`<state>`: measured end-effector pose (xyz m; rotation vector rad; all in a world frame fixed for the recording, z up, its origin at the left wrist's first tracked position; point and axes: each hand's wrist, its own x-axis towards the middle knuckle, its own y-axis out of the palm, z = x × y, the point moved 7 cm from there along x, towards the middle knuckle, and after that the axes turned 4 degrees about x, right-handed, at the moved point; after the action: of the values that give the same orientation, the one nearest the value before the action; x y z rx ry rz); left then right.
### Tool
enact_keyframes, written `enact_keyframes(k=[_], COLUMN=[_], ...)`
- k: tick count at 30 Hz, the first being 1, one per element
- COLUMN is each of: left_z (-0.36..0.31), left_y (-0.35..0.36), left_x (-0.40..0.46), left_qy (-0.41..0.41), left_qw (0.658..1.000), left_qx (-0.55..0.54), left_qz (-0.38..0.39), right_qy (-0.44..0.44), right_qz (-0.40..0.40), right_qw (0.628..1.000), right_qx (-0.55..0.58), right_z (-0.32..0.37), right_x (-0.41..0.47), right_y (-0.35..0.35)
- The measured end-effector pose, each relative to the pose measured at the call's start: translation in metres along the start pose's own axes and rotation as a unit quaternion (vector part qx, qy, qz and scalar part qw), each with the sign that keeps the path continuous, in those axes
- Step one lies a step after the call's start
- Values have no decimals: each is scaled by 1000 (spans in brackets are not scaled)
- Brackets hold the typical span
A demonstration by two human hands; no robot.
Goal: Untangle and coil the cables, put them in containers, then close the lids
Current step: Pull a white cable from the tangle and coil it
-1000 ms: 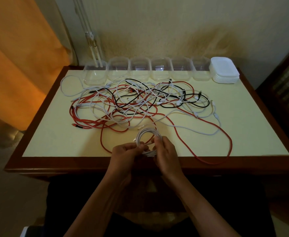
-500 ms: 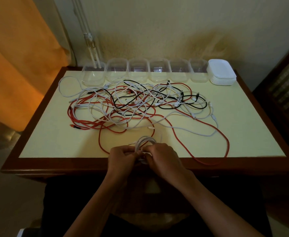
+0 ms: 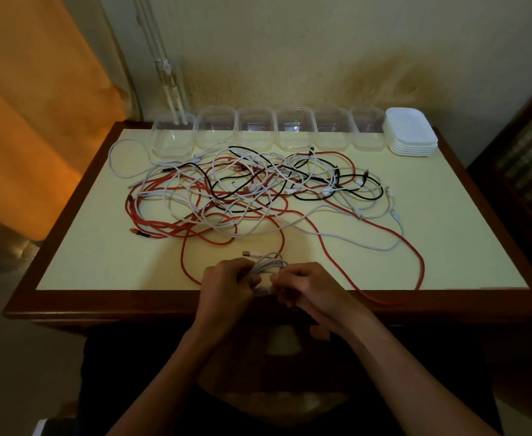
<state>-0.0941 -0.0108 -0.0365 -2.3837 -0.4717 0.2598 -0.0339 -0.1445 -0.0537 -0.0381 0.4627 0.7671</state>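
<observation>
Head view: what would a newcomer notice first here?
A sprawling tangle of red, white and black cables covers the table's middle. At the near edge, the left hand and right hand grip a small white cable coil. Clear containers line the far edge.

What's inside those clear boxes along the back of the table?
The six clear boxes look empty: no cables in them yet. Their bottoms show through the walls. The lids sit stacked beside them.

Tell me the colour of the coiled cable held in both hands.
White, seen in the head view: the coiled cable sits between the left hand and right hand.
</observation>
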Motion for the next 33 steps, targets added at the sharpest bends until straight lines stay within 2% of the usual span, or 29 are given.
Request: enact_keyframes(k=[2,3,6,9,13,15,17,20,24,28,33], left_z=[5,6,9,14,19,18,17,18,18,22,28], left_y=[-1,-1,0,4,7,9,10,12,16,22,28], left_x=[3,4,8,11,14,15,16,18,18,13,10], left_qy=[4,6,4,-13,-24,-18,-8,0,-13,-48,-114], left_qw=[1000,1000,1000,999,998,996,993,990,984,961,947], left_qx=[8,13,19,10,11,16,24,19,-65,-206,-275], left_qz=[5,8,16,42,65,92,115,139,164,177,121], right_qy=[45,64,70,26,-51,-47,-39,-52,-95,-105,-89], right_qz=[-20,-23,-27,-56,-118,-94,-37,19,-1,-16,-21], right_qw=[997,996,995,985,945,939,944,965,976,980,980], right_qx=[62,58,-68,-164,-300,-327,-324,-257,-198,-170,-175], right_z=[-3,-4,-6,7,24,25,23,22,21,15,5], right_x=[0,0,2,3,5,6,7,6,7,7,9], right_y=[-5,-7,-16,-22,-27,-26,-21,-16,-16,-18,-17])
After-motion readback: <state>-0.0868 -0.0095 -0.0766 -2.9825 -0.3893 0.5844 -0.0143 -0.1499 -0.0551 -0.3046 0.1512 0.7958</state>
